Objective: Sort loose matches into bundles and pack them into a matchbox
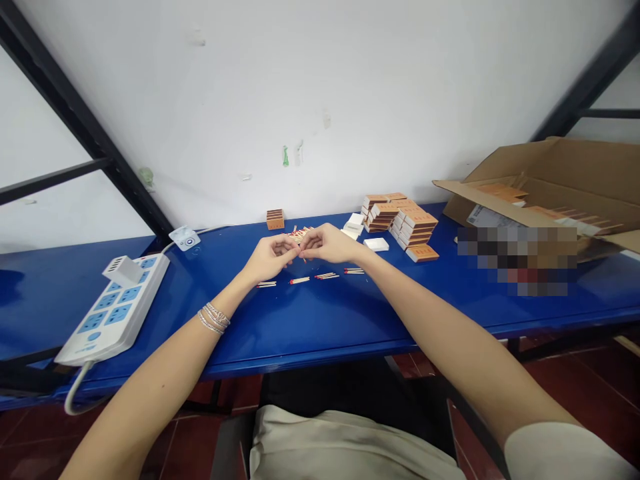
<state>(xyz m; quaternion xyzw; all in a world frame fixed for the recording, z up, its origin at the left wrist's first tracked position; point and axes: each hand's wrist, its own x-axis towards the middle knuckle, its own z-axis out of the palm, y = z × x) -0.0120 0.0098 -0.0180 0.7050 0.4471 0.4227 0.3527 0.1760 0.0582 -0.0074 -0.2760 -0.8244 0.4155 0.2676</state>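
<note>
My left hand (271, 258) and my right hand (330, 245) meet fingertip to fingertip over the table, both pinched closed. A thin bit of a match (305, 260) shows just under the right fingertips; whatever the left fingers pinch is hidden. Right behind the hands lies a loose pile of red-tipped matches (299, 233). In front of them, small bunches of matches form a row: one by the left hand (267, 285), then a second bunch (300, 281), a third bunch (327, 275) and another bunch (354, 271) below the right wrist.
White matchbox trays (377, 245) lie right of the hands, before stacked orange matchboxes (413, 223). A smaller matchbox stack (275, 219) stands near the wall. An open cardboard box (565, 173) is at the right. On the left, a power strip (117, 307) rests on the blue table (320, 327).
</note>
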